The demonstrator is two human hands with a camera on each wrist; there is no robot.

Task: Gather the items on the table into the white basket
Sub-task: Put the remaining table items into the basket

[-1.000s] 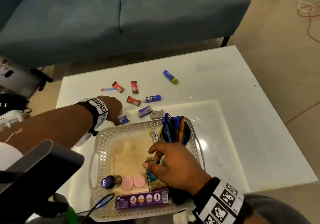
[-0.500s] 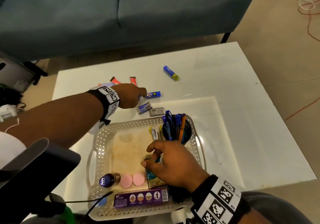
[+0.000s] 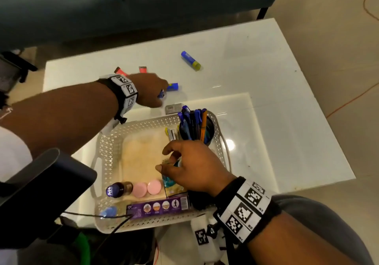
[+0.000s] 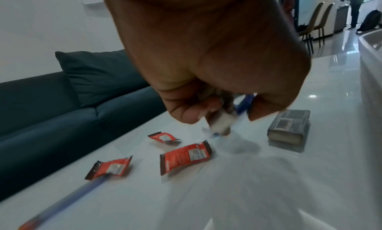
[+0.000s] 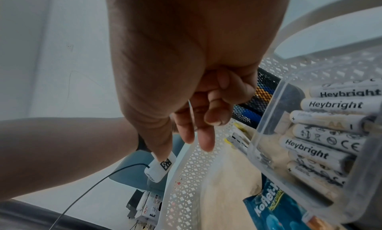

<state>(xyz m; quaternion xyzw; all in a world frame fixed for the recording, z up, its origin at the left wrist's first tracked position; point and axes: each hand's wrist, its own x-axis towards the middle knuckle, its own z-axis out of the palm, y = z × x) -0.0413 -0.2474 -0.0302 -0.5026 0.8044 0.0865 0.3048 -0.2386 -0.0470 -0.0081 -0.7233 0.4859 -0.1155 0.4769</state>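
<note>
The left hand [image 4: 206,57] is curling its fingers around small blue-and-white packets [image 4: 222,124], just above the table [image 3: 256,63], behind the white basket [image 3: 110,141]. The right hand [image 3: 194,168] is hovering inside the basket, fingers loosely curled; whether they hold anything is unclear.

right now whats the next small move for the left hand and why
Probably carry it back over the white basket and let go. The left hand already pinches a small pale wrapped item above the table, while three red packets and a grey box still lie there.
</note>
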